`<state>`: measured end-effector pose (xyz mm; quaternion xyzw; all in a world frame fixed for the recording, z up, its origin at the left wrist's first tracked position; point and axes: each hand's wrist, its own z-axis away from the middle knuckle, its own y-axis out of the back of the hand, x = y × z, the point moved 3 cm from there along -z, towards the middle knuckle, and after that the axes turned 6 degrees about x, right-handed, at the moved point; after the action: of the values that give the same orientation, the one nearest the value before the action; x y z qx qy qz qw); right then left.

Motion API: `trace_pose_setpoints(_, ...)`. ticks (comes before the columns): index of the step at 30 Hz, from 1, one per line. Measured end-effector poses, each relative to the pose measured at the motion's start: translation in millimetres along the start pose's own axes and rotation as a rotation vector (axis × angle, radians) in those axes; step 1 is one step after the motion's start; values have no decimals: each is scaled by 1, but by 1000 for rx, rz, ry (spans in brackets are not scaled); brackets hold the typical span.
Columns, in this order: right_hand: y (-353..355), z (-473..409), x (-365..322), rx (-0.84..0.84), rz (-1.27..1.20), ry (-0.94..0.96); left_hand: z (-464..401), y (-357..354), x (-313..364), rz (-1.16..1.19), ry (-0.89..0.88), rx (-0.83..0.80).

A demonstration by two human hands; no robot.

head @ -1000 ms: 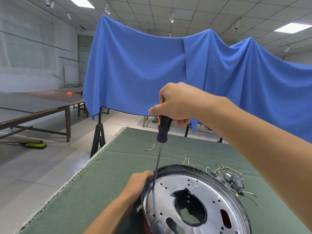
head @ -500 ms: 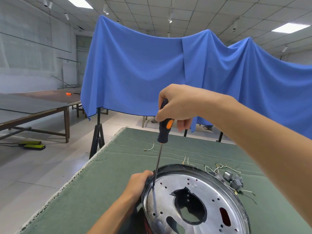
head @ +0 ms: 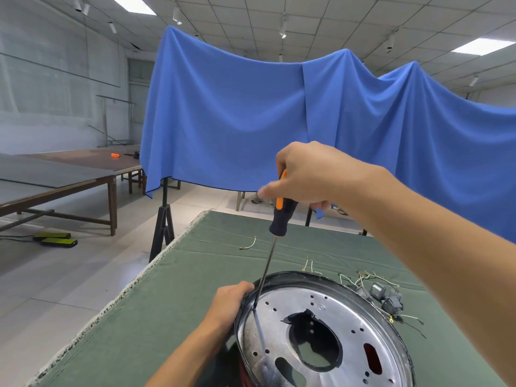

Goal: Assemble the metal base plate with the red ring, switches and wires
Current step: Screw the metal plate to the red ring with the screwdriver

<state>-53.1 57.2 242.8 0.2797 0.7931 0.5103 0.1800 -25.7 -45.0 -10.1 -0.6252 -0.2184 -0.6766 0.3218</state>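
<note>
Two hands share the job: the left hand (head: pixel 230 301) grips the metal base plate (head: pixel 321 331) at its ten-o'clock rim to steady it, while the right hand (head: pixel 307 174) clenches the screwdriver (head: pixel 280 216) upright there.

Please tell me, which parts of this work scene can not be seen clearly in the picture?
- Head view: the near edge of the metal base plate is cut off by the bottom of the frame.
- The red ring shows only as a sliver under the plate.
- The screwdriver handle top is hidden inside the right hand.
- Any screw at the screwdriver tip is too small to tell.
- The switches and their wires are too small to trace.
</note>
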Motion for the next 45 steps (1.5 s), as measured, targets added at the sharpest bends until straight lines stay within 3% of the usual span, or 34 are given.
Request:
trace_pose_setpoints(3,1,2,-1,-167,-237,33,-1,1,0,0,-6,2)
trace_pose_setpoints(5,0,1,1,-105,-239,62,-1,1,0,0,-10,1)
trace_pose_setpoints(8,-1,-3,7,52,14,9,0,1,0,10,-11,7)
trace_pose_setpoints(9,-1,-3,10,29,22,-15,1,1,0,11,-10,8)
trace_pose_setpoints(13,4,-1,16,-279,-333,-9,0,1,0,6,-23,7)
trace_pose_setpoints(18,0,-4,27,-89,-87,2,-1,1,0,6,-23,17)
trace_pose_setpoints(23,2,3,28,-251,-331,-28,0,2,0,1,-26,9)
trace_pose_setpoints(27,0,-1,29,-77,-83,-11,-2,1,0,-6,-39,10)
trace_pose_setpoints(31,4,3,24,-246,-253,2,-2,1,0,-6,-41,15)
trace_pose_setpoints(35,0,1,23,-129,-133,40,-5,2,-2,-9,-46,15)
trace_pose_setpoints(40,5,6,19,-262,-302,35,-4,1,-2,2,-38,12)
trace_pose_setpoints(43,0,3,20,-136,-140,40,-5,1,-3,4,-44,12)
trace_pose_setpoints(45,2,3,18,-141,-135,9,-3,1,-2,5,-46,17)
